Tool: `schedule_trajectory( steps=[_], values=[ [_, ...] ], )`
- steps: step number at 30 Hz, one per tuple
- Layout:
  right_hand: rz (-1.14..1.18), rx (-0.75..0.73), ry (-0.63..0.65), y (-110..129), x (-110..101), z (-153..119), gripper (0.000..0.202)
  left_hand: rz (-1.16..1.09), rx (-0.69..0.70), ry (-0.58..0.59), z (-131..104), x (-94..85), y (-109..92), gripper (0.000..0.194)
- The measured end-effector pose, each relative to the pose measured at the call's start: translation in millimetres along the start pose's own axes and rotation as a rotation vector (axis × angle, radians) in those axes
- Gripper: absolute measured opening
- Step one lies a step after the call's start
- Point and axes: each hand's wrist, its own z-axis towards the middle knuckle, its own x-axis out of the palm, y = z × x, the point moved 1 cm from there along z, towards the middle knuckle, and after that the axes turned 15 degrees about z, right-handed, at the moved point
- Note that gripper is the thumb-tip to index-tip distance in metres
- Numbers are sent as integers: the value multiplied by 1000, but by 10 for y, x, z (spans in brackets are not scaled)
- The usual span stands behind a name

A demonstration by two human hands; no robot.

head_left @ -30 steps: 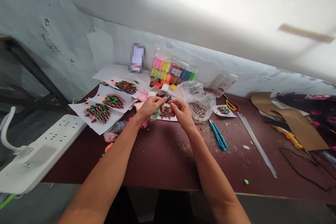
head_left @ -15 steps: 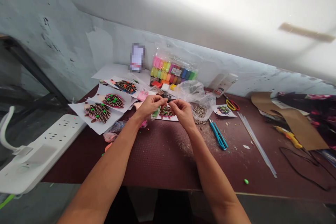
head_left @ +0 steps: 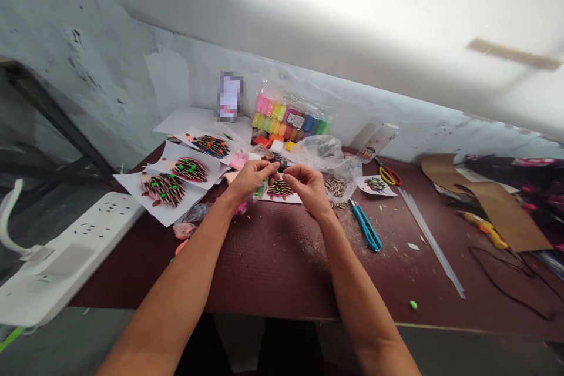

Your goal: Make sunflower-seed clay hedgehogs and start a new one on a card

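Observation:
My left hand (head_left: 254, 177) and my right hand (head_left: 309, 187) are raised close together over a card with striped seeds and green dots (head_left: 280, 187). The fingers of each are pinched; whatever they hold is too small to make out. A dark lump (head_left: 280, 160) lies just behind the fingertips. To the right of my right hand, a clear plastic bag (head_left: 350, 171) stands by a heap of striped seeds (head_left: 335, 187). Green clay in a wrapper (head_left: 260, 190) shows beside my left hand.
Seed-covered sheets (head_left: 190, 169) and a power strip (head_left: 94, 220) occupy the left. Clay packs (head_left: 288, 120) lean at the back. Rightward are a blue cutter (head_left: 366, 227), scissors (head_left: 390, 176), a bottle (head_left: 378, 142), clear sticks (head_left: 432, 241) and a yellow glue gun (head_left: 487, 230).
My right hand has shifted slightly to the right, so the gap between the two hands' fingertips is a little wider. The things on the table have stayed where they were.

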Motion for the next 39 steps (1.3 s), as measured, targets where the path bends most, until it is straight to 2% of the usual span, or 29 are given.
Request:
schedule_trajectory(
  steps=[6,11,16,21,25,29,32,35,39],
  values=[
    [-125,-138,-124,-48,0,-5,16,55,34,2,11,3,25,52],
    [-255,-184,-103,1,56,-60,15,133,94,16,30,38,57,56],
    [-422,-235,-84,58,90,-90,14,147,96,35,53,70,90,57],
    [-569,-207,-50,69,79,-78,12,183,75,65,58,66,97,56],
    [-593,-208,-30,48,18,-50,12,221,84,76,63,56,105,59],
    [-625,-118,-54,-16,-131,1,10,234,88,11,64,-9,95,54],
    [-783,-44,-58,-72,-224,27,10,219,49,-24,55,-75,73,48],
    [-906,3,-12,-122,-245,32,10,212,22,-44,43,-113,48,47],
    [-951,24,53,-184,-226,32,11,213,2,-53,34,-115,30,47]
  ],
)
